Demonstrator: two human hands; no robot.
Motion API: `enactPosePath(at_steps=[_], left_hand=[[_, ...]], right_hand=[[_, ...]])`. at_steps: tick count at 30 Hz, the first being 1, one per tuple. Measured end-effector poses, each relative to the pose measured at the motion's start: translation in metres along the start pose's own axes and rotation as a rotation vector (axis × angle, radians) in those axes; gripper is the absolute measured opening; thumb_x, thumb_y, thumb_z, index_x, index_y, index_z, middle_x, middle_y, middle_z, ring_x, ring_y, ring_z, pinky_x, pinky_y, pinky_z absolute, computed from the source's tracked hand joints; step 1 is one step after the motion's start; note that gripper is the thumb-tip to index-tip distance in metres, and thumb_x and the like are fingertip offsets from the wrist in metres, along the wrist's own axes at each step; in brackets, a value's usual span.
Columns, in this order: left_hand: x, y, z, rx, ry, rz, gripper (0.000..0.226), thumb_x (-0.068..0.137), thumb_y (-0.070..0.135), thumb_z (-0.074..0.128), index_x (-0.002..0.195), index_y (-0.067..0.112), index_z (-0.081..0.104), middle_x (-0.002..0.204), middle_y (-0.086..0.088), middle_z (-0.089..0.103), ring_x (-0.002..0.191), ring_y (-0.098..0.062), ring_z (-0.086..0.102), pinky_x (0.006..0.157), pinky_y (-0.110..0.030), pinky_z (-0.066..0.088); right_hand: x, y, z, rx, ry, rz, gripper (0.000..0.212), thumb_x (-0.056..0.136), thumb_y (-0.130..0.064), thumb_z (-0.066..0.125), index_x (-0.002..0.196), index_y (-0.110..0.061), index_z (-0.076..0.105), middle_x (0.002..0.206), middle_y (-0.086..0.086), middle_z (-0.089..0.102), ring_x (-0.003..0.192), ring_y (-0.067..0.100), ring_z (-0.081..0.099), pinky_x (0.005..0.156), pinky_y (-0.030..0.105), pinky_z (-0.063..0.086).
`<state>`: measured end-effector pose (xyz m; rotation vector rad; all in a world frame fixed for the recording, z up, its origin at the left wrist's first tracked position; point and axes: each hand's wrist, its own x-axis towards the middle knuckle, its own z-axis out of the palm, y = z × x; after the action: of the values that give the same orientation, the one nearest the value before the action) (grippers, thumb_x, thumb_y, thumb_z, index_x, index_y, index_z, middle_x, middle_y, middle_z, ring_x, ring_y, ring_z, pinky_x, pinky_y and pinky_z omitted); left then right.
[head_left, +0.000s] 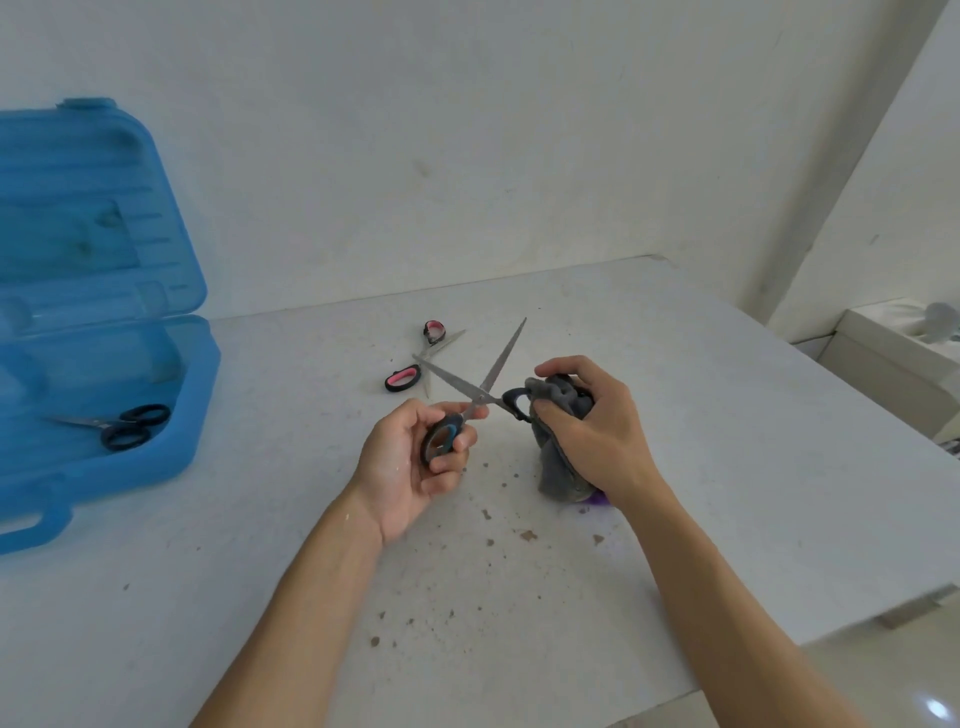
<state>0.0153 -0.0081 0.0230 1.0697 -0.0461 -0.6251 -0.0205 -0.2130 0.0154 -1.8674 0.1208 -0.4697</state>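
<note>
1. The long-bladed scissors (479, 399) are held just above the middle of the table (727, 467), well in from its edges. They are spread wide, and both tips point toward the far edge.
2. The left hand (410, 462) grips the near handle loop, with fingers curled round it and the thumb close to the pivot.
3. The right hand (587, 426) clutches a grey cloth (558, 467), bunched round the other handle loop. The cloth's lower end reaches the table.
4. Handling, as a judgement: the scissors look light and stiff, with steel blades and plastic loops. The open edges and points are the hazard, and the pivot probably swings freely.
5. The loops or the pivot look like the safest places to hold, with fingers kept away from the crossing blades. Any wiping is best done from the spine side.
6. The cloth is soft and limp and folds to any shape, so it may snag on a tip.
7. Pink-handled scissors (402, 378) lie open nearer the far edge.
8. A blue plastic case (104, 364) stands open at the left edge, with black-handled scissors (127, 426) inside.
</note>
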Motion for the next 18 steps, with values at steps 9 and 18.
enactPosePath(at_steps=[9,18], left_hand=[[0.002,-0.008,0.007,0.02,0.006,0.132,0.032,0.099,0.0,0.046,0.125,0.001,0.063,0.081,-0.008,0.054,0.065,-0.015,0.044,0.05,-0.024,0.035],[0.0,-0.016,0.02,0.271,0.167,0.301,0.034,0.105,0.003,0.05,0.127,0.029,0.054,0.098,-0.012,0.077,0.078,-0.027,0.073,0.063,-0.032,0.059]], right_hand=[[-0.003,-0.003,-0.005,0.017,0.297,-0.048,0.021,0.091,-0.016,0.074,0.107,-0.029,0.07,0.101,-0.015,0.072,0.096,-0.002,0.066,0.083,0.018,0.055],[-0.018,-0.012,0.001,0.15,0.389,-0.29,0.025,0.086,0.0,0.067,0.105,-0.017,0.069,0.099,-0.006,0.073,0.093,0.025,0.072,0.077,0.052,0.061]])
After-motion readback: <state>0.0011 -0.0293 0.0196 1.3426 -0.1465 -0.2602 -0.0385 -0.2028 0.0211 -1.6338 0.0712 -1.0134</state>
